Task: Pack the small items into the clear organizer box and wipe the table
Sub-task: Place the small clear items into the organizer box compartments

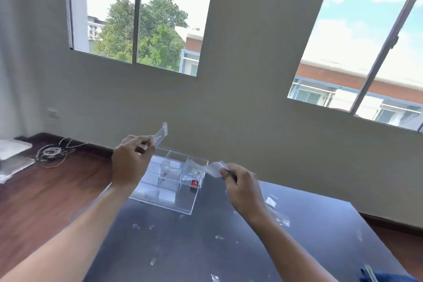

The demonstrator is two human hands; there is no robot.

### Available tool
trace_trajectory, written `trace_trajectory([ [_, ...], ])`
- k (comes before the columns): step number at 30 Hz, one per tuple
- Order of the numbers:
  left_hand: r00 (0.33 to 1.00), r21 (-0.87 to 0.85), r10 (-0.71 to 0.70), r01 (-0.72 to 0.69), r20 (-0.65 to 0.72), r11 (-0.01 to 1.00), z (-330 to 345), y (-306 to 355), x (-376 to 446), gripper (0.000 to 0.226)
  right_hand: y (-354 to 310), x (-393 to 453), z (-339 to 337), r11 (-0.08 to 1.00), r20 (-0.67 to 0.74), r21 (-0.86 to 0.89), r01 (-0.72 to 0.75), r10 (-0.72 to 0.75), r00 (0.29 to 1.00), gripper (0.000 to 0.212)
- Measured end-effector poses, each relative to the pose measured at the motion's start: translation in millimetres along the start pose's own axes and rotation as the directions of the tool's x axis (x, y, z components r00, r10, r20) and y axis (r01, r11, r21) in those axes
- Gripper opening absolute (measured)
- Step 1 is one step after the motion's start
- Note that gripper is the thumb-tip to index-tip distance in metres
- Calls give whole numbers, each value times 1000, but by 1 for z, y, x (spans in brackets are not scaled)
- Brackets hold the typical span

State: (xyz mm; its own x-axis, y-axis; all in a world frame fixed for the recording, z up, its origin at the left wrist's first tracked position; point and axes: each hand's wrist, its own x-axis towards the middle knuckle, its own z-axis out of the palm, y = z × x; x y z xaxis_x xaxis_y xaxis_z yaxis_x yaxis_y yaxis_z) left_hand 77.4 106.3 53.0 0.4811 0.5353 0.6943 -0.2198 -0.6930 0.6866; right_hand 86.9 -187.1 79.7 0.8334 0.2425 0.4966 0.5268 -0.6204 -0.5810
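From my feed I see both hands raised above the dark counter [229, 247]. The left hand [131, 162] has its fingers pinched together on a small clear plastic bag [161, 134], which sticks up and to the right out of the grip. The right hand [242, 186] has its fingers closed on a second clear bag [214, 168], held out to the left at about the height of the box top. What is inside either bag is too blurred for me to tell.

The clear organizer box [174, 178] stands at the counter's far-left part, between and just behind the two hands — it has several compartments and a small red label [194, 182] on its right front side. Its contents are too blurred to make out.

More small clear bags lie loose on the counter: one [271, 201] just right of the right wrist, another [282, 221] beyond the forearm, and scattered pale bits toward the near edge. On the wooden floor [45, 190] at left lies a coil of wire [51, 151].
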Motion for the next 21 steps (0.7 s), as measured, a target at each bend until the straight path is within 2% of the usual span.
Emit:
trace_trajectory([
  [3,997,27,60,-59,-57,998,7,-18,-1,9,-7,6,25,998,37,54,35,-37,999,27],
  [6,986,185,151,-137,-64,973,17,-39,-13,10,-13,11,44,993,46,102,64,-69,997,19],
  [10,989,285,131,-106,-70,953,17,-47,-10,23,-17,20,66,978,1,178,113,-115,993,18],
  [12,991,255,136,-131,-3,958,17,-48,-10,28,-16,29,78,977,-32,178,117,-113,993,18],
  [16,968,199,179,-213,177,956,28,-54,-18,26,-13,54,101,982,-114,60,180,-173,978,23],
  [21,948,322,150,-241,282,916,36,-60,-22,24,-11,82,123,948,-113,-188,255,-279,954,30],
])
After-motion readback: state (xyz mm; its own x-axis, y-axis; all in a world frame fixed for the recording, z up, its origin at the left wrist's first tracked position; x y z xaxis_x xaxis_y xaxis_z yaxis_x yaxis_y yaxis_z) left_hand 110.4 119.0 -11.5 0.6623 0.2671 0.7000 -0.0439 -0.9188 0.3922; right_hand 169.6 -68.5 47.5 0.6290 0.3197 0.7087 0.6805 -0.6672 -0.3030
